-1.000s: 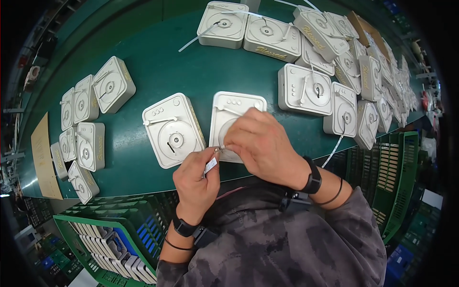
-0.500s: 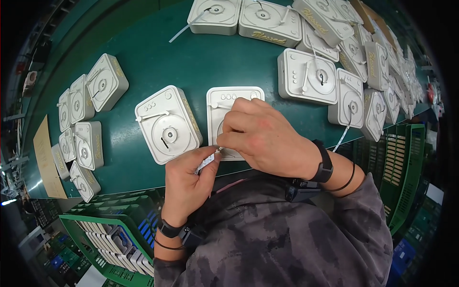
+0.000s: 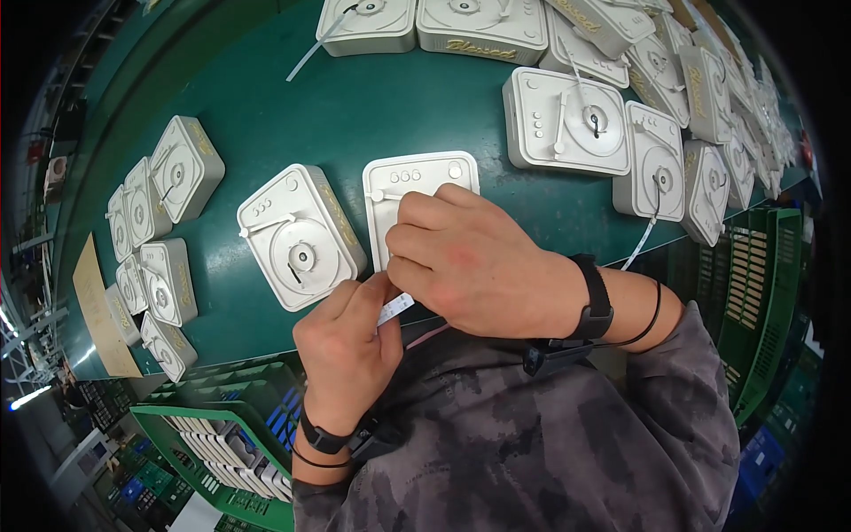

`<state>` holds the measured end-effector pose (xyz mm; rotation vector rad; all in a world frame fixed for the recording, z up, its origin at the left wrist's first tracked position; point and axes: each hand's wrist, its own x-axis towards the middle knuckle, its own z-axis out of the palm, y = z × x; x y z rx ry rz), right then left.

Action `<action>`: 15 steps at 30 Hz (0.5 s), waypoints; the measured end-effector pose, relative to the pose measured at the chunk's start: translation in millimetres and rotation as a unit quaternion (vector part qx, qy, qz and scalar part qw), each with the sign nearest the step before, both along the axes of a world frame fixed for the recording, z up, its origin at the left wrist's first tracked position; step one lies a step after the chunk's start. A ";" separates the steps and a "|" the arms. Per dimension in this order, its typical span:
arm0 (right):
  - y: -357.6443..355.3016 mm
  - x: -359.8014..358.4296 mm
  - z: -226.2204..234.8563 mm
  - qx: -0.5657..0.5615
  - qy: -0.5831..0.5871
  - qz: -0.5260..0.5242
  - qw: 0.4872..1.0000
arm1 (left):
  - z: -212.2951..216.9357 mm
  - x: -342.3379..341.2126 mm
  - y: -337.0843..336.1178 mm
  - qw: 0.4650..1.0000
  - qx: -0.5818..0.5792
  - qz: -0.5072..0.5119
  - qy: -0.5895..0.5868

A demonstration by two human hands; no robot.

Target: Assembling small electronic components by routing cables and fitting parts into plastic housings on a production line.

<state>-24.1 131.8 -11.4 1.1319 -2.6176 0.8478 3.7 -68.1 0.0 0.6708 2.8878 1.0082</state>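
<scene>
A short white strip with small dark marks (image 3: 396, 308) sticks out of my left hand (image 3: 346, 332), pinched between thumb and fingers. Against those fingertips, my right hand (image 3: 479, 262) is curled closed, knuckles up; whatever its fingers grip is hidden. Both hands are over the near part of a white housing shaped like a small record player (image 3: 421, 168), whose knobs and the end of its arm show beyond the right hand. Just left of it lies a similar white housing (image 3: 301, 235), slightly turned, a short black wire on its round platter.
More white housings stand at the left (image 3: 186, 168), far edge (image 3: 483, 35) and right (image 3: 567, 120) of the green table (image 3: 266, 97). Some trail thin white strips. Brown cardboard (image 3: 102, 306) lies at the left edge. Green crates (image 3: 191, 412) with white parts sit below the table.
The view has shifted a little. My hands have drawn closer together, the left fingertips now partly behind the right hand. The strip in my left hand points more to the right.
</scene>
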 end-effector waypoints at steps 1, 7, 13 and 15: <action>0.1 0.9 -1.0 0.000 0.000 0.003 1.000 | -1.1 -1.1 -0.7 1.000 -0.002 -0.007 0.006; 1.0 4.1 -2.9 -0.017 0.016 0.003 1.000 | -4.5 1.1 0.8 0.999 -0.017 -0.030 0.043; 1.0 5.9 -11.5 -0.052 0.015 -0.001 0.999 | -11.7 0.8 -1.4 0.996 -0.023 -0.063 0.060; 0.8 3.8 -11.6 -0.052 0.008 0.000 0.999 | -13.4 0.9 -1.4 0.995 -0.024 -0.065 0.065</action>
